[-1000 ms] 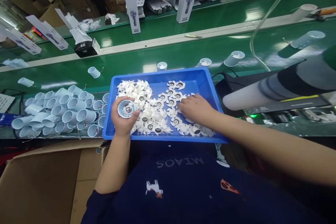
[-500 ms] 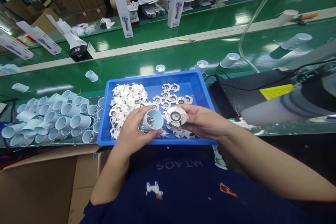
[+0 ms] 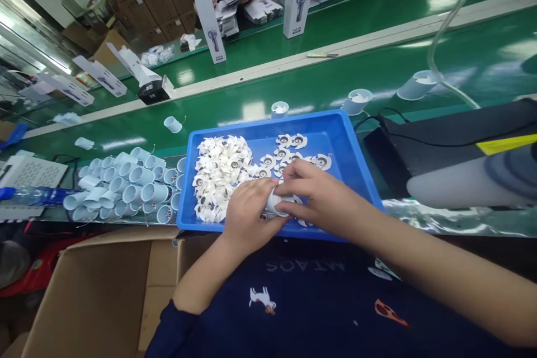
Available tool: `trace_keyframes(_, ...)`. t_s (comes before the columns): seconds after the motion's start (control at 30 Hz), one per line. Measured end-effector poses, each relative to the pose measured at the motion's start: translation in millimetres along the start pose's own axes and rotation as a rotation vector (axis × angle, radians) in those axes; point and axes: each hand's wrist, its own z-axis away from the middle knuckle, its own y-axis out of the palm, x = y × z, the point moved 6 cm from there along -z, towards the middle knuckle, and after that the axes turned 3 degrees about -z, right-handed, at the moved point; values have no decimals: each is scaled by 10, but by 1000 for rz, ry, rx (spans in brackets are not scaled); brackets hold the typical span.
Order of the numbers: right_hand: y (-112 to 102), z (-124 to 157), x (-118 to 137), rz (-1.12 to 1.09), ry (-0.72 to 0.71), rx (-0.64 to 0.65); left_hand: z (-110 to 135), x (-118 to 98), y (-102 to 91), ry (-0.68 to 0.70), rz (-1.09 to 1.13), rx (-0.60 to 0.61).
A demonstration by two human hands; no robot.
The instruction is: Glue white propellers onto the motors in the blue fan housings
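My left hand point(image 3: 247, 213) is wrapped round a pale blue plastic tube point(image 3: 273, 205) over the near edge of the blue tray point(image 3: 348, 148). My right hand point(image 3: 319, 193) presses against the tube's open end, fingers closed; the white fan blade it carried is hidden between the hands. The tray holds several loose white fan blades point(image 3: 220, 170), heaped at its left and scattered in the middle.
A pile of pale blue tubes point(image 3: 126, 190) lies left of the tray. A cardboard box point(image 3: 96, 291) stands at lower left. A black machine with a white cylinder point(image 3: 470, 182) sits to the right. On the green belt stand loose tubes point(image 3: 356, 102) and product boxes point(image 3: 213, 28); another person works at the far side.
My right hand picked a fan blade from the tray and brought it to the tube in my left hand. Both hands are now pressed together, hiding the blade.
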Motion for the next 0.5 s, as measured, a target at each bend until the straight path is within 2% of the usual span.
trace_keyframes(0.1,-239,157,41,-76,-95,-151,-174,0,-103,78,29,36)
trace_keyframes(0.17,-431,358,64,-51,-89,-231,-316,116,-213,72,2,48)
trace_keyframes(0.23,-596,611,43,2,14,-297,-443,302,-337,31,-37,30)
trace_keyframes(0.3,-726,895,-14,43,155,-415,-544,474,-425,49,-70,11)
trace_keyframes(0.4,-766,1252,-124,44,305,-576,-711,705,-452,150,-111,-37)
trace_keyframes(0.43,-746,1326,-162,28,327,-603,-798,810,-433,143,-109,-60)
trace_keyframes(0.5,-703,1399,-218,-5,317,-620,-1038,1080,-320,24,-101,-62)
